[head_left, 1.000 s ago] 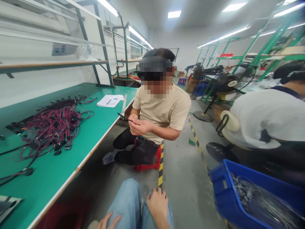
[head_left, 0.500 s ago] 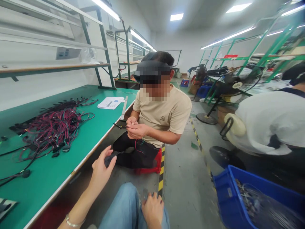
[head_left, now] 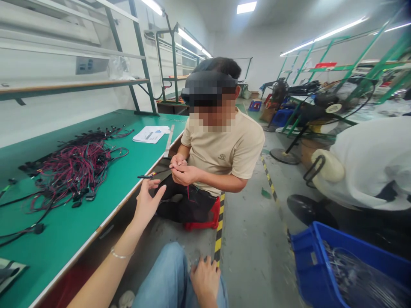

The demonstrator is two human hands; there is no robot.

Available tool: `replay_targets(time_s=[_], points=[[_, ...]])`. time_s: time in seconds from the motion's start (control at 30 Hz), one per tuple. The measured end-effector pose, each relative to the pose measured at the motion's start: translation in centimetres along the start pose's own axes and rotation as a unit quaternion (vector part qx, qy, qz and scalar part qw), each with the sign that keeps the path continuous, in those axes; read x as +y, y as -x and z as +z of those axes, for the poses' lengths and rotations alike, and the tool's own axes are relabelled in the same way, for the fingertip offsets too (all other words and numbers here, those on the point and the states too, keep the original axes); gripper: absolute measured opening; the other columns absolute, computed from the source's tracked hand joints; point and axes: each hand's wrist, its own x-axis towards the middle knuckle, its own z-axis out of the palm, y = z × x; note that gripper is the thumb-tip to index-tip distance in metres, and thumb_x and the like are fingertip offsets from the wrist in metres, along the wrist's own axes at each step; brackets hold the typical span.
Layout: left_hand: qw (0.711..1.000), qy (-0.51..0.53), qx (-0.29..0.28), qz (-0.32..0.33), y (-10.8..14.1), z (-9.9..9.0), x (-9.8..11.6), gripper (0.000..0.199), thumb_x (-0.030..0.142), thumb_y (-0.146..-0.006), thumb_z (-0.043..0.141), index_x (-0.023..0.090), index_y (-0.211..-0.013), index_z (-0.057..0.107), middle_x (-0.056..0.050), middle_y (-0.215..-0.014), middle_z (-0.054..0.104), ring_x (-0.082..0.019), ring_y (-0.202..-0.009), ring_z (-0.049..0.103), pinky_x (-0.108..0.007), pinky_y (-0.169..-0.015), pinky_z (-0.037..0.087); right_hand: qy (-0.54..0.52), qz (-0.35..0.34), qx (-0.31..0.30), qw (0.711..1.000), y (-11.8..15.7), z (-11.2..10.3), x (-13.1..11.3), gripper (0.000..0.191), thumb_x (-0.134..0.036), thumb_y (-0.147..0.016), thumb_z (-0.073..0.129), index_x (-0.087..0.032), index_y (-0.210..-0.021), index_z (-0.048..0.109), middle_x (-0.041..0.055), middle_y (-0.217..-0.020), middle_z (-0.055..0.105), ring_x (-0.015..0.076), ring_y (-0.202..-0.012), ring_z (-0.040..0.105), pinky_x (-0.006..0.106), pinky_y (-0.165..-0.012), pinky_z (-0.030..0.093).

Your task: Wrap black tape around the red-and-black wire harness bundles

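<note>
Left hand (head_left: 146, 203) open, raised, fingers spread, just below a thin black cable (head_left: 154, 174) with a small connector end. Cable is pinched in a co-worker's hands (head_left: 180, 170), co-worker sitting on a red stool (head_left: 205, 222). Right hand (head_left: 205, 280) rests on jeans (head_left: 160, 278), fingers draped, nothing held. Red-and-black wire pile (head_left: 73, 169) on green bench (head_left: 64, 226); blue crate (head_left: 321, 256) of wires lower right.
</note>
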Motion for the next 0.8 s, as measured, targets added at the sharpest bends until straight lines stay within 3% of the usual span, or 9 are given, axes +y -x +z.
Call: replay_targets(time_s=[0.13, 0.27, 0.5, 0.63, 0.8], points=[[0.999, -0.033, 0.018, 0.038, -1.8, 1.3, 1.7, 0.051, 0.039, -0.070, 0.058, 0.019, -0.115, 0.046, -0.006, -0.097, 0.060, -0.014, -0.078, 0.057, -0.034, -0.079, 0.044, 0.000, -0.010, -0.016, 1.000, -0.2, -0.2, 0.1, 0.029, -0.019, -0.074, 0.039, -0.013, -0.089, 0.063, 0.0180, -0.099, 0.058, 0.0326, -0.092, 0.053, 0.046, -0.076, 0.039], [0.990, -0.056, 0.022, 0.125, -3.0, 1.7, 2.8, 0.027, 0.036, -0.076, 0.052, 0.019, -0.096, 0.059, -0.004, -0.090, 0.062, -0.014, -0.080, 0.056, -0.030, -0.076, 0.043, -0.001, -0.008, -0.025, 1.000, -0.4, -0.4, 0.1, 0.030, -0.018, -0.075, 0.036, -0.013, -0.087, 0.063, 0.0179, -0.101, 0.058, 0.0327, -0.093, 0.053, 0.047, -0.077, 0.039], [0.963, -0.187, 0.027, 0.193, -2.3, 0.9, 2.7, 0.019, 0.037, -0.076, 0.054, 0.023, -0.086, 0.063, -0.002, -0.092, 0.061, -0.015, -0.084, 0.057, -0.036, -0.085, 0.033, -0.004, -0.008, -0.035, 0.999, -0.7, -0.8, -0.2, 0.029, -0.020, -0.074, 0.038, -0.014, -0.086, 0.063, 0.0174, -0.095, 0.059, 0.0323, -0.091, 0.054, 0.046, -0.076, 0.039], [0.970, -0.146, -0.011, 0.192, -1.8, 0.3, 2.7, 0.032, 0.036, -0.075, 0.054, 0.020, -0.103, 0.055, -0.004, -0.095, 0.060, -0.014, -0.079, 0.056, -0.033, -0.079, 0.039, 0.005, -0.009, -0.022, 1.000, -0.8, -0.6, -0.3, 0.028, -0.021, -0.075, 0.038, -0.014, -0.083, 0.064, 0.0161, -0.093, 0.059, 0.0309, -0.089, 0.054, 0.045, -0.075, 0.040], [0.979, -0.107, -0.023, 0.172, -1.0, -0.2, 2.3, 0.031, 0.034, -0.077, 0.051, 0.020, -0.105, 0.053, -0.004, -0.094, 0.059, -0.014, -0.080, 0.056, -0.032, -0.081, 0.042, 0.013, -0.006, -0.006, 1.000, -0.6, -0.4, -0.3, 0.026, -0.020, -0.074, 0.039, -0.015, -0.082, 0.064, 0.0150, -0.091, 0.060, 0.0311, -0.088, 0.054, 0.044, -0.073, 0.040]])
